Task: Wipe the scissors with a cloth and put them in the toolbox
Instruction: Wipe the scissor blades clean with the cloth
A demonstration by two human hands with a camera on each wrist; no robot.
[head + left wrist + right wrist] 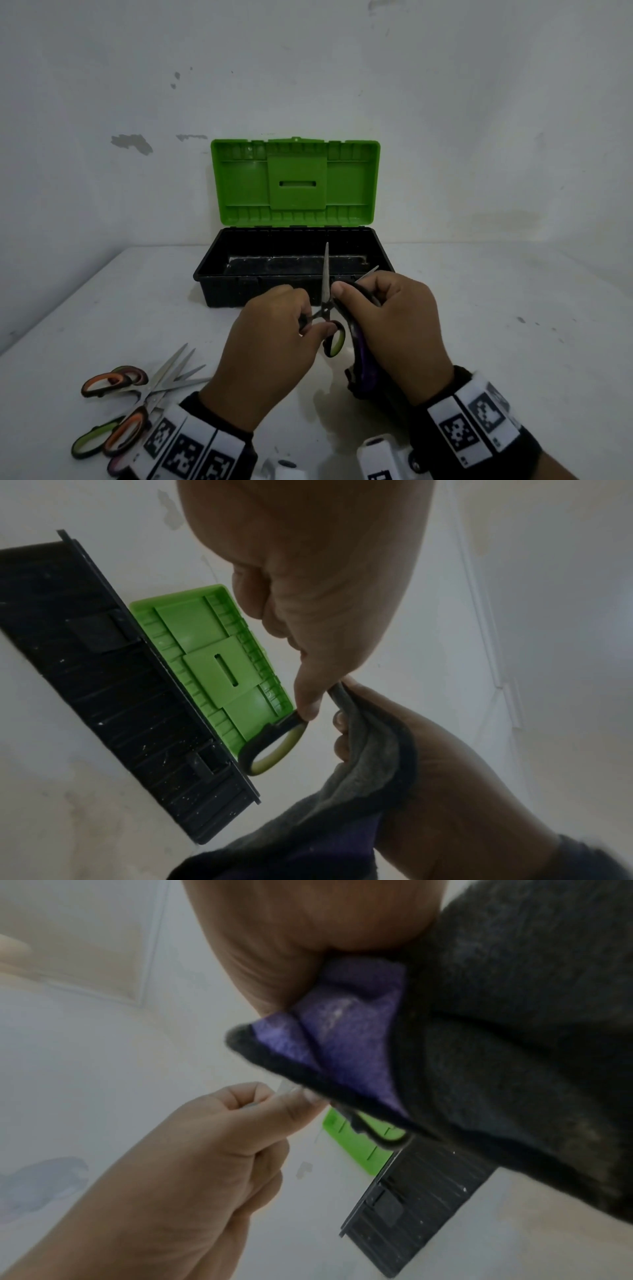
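A: Scissors held open in mid-air, just in front of the toolbox. Left hand clenched round 1 handle, thumb pinching near the pivot; the other loop, green-lined, hanging free at 5 o'clock from the pivot.

B: Right hand curled round the cloth, dark with purple, and wrapped over 1 blade, its tip poking out at 1 o'clock. Other blade bare, pointing to 12.

A: Opened wide, most likely to let the cloth reach each blade singly. Gripped by the handle to keep the fingers off the edges.

B: Toolbox lid up against the wall, black tray looking empty, so ready for the drop once wiping ends. Placed at 12 o'clock, close enough for a short reach.

A: More scissors piled on the bench at 8 o'clock, well apart from the toolbox; probably waiting their turn. Wiping step in hand, stowing not yet done.
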